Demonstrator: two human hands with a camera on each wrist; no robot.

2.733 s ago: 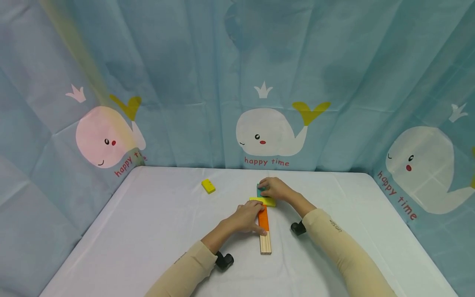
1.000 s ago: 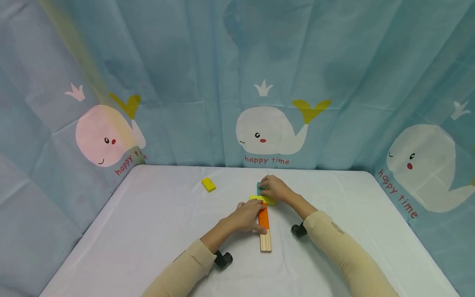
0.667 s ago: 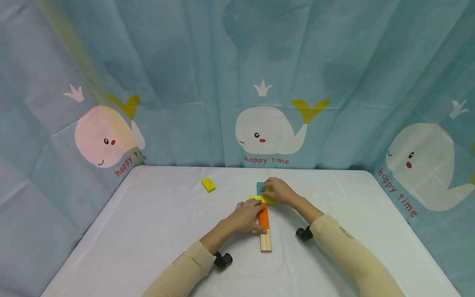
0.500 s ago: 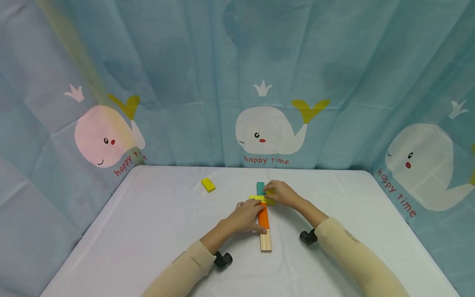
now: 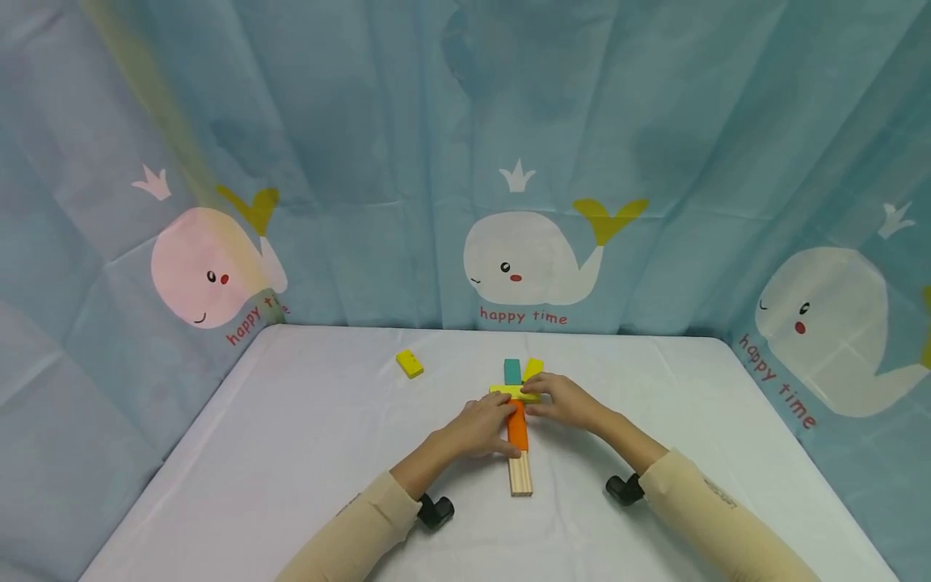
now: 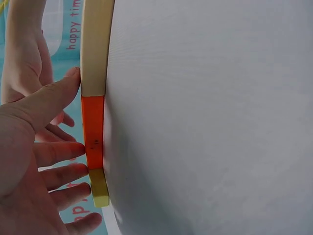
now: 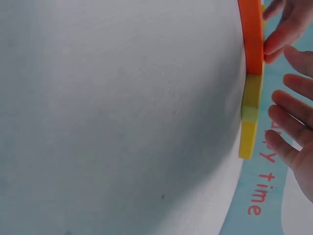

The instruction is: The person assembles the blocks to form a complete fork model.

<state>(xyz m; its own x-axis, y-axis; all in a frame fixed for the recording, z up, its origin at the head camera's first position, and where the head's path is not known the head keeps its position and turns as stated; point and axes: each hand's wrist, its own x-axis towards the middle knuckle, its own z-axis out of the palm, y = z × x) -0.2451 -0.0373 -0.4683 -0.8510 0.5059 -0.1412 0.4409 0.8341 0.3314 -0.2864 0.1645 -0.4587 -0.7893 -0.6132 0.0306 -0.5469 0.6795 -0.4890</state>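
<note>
Building blocks lie in a figure on the table: a plain wooden block [image 5: 520,478], an orange block [image 5: 517,430] beyond it, then a yellow block [image 5: 502,389] set crosswise. Past that are a teal block [image 5: 512,371] and a slanted yellow block [image 5: 534,368]. My left hand [image 5: 474,428] rests along the figure; in the left wrist view its straight fingers touch the orange and yellow blocks [image 6: 99,188], thumb at the wooden one. My right hand [image 5: 569,402] hovers over the crosswise block's right end, its fingers spread and holding nothing in the right wrist view.
Another yellow block [image 5: 410,364] lies alone at the back left of the white-covered table [image 5: 327,436]. A blue curtain [image 5: 378,162] printed with whales stands behind and on both sides. Black wrist cameras sit under both cuffs.
My right hand has drawn back from the teal block, toward me and rightward. The slanted yellow block beside it has come into sight. My left hand has stayed in place.
</note>
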